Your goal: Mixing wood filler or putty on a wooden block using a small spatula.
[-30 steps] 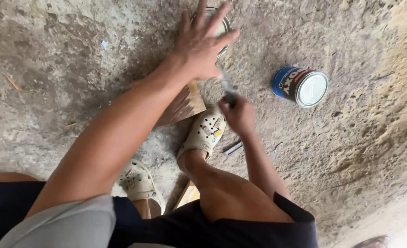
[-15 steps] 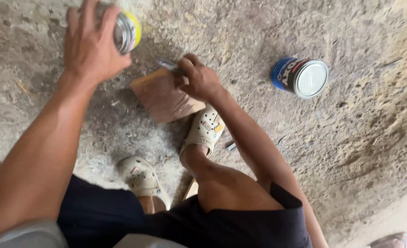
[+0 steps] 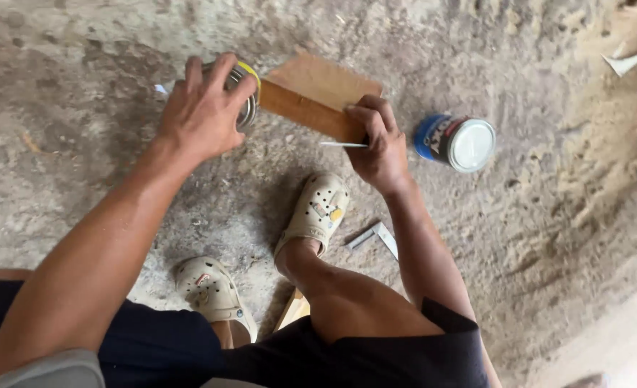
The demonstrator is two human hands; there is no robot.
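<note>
My left hand [image 3: 202, 109] grips a metal can with a yellow rim [image 3: 247, 92], held just above the rough concrete floor. My right hand [image 3: 377, 144] holds the near edge of a flat wooden board [image 3: 317, 92], lifted and tilted, together with a thin metal tool [image 3: 341, 144] whose tip sticks out to the left. The can's rim sits right beside the board's left end. My feet in pale clogs [image 3: 315, 211] rest below the board.
A blue can with a white lid [image 3: 456, 141] lies on its side to the right of my right hand. A small metal square [image 3: 378, 234] lies on the floor by my right forearm. A wood piece [image 3: 294, 309] shows under my knee. Sandy dirt covers the right side.
My left hand brought the yellow-rimmed can right toward the board. My right hand lifted the board off the floor and moved it up and to the right.
</note>
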